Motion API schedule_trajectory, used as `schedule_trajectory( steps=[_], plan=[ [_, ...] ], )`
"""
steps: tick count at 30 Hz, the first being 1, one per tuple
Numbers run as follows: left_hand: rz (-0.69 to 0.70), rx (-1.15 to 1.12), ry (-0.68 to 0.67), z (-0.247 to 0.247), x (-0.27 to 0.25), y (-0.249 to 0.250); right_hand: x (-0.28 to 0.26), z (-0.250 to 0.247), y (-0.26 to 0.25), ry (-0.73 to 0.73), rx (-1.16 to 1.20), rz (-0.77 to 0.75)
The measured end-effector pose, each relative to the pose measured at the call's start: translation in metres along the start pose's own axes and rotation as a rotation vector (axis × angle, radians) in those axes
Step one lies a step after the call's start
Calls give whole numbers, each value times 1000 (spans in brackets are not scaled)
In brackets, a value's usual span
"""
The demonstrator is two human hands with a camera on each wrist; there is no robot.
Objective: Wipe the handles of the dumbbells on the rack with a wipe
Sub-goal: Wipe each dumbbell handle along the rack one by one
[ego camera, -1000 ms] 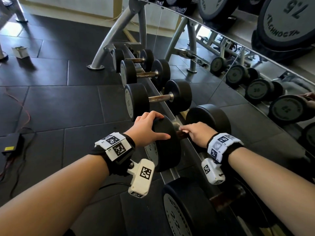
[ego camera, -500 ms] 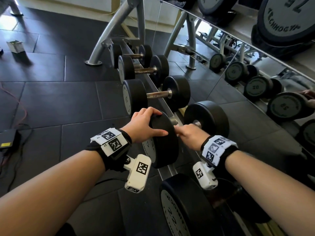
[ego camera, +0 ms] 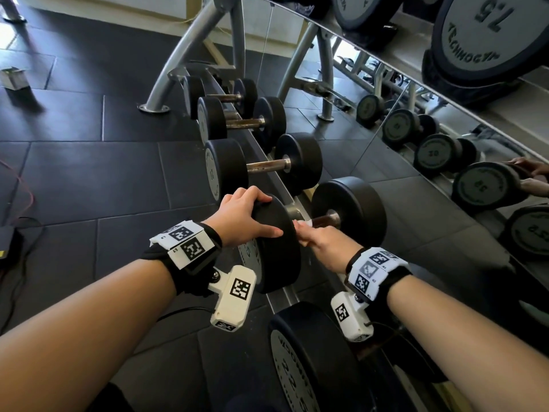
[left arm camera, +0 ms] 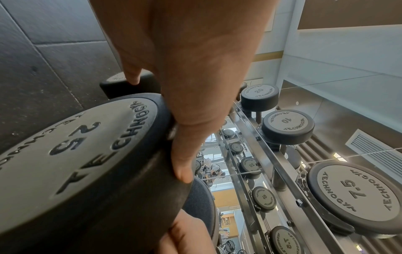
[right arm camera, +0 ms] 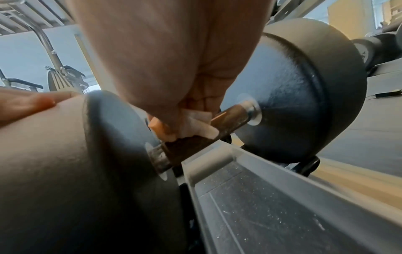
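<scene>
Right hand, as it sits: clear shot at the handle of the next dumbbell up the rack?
Probably yes. That handle lies bare between its two heads, with nothing on it. The right hand, gripping the wipe on the nearer dumbbell, would only have to lift out first.

A gym, shown by racked dumbbells [ego camera: 269, 166], rubber flooring [ego camera: 89, 173] and mirror [ego camera: 430, 102].
</scene>
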State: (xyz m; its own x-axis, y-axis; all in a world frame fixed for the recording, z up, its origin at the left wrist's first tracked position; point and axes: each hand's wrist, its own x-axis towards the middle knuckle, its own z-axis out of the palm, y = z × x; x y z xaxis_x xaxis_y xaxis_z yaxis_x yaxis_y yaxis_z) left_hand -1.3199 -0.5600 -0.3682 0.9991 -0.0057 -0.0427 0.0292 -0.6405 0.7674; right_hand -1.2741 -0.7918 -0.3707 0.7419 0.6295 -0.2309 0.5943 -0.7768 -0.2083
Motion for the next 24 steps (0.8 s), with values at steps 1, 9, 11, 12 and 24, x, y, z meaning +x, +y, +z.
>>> schedule_trajectory(
  steps=[1,9,11,12,24],
  plan=[
    [0,3,-3,0,-1,0,-2,-2,3,-15,8,-11],
    [-18,-17,-7,0,-1,0,-11,-10,12,77,122,160],
    [-18,-19,-4,0,0,0,-15,-1,1,63,144,60],
    [-21,-21,-5,0,0,0,-17,1,-1,39,131,21],
    [-37,-22,-29,-3,-2,4,-13,0,7,33,23,109]
  ],
)
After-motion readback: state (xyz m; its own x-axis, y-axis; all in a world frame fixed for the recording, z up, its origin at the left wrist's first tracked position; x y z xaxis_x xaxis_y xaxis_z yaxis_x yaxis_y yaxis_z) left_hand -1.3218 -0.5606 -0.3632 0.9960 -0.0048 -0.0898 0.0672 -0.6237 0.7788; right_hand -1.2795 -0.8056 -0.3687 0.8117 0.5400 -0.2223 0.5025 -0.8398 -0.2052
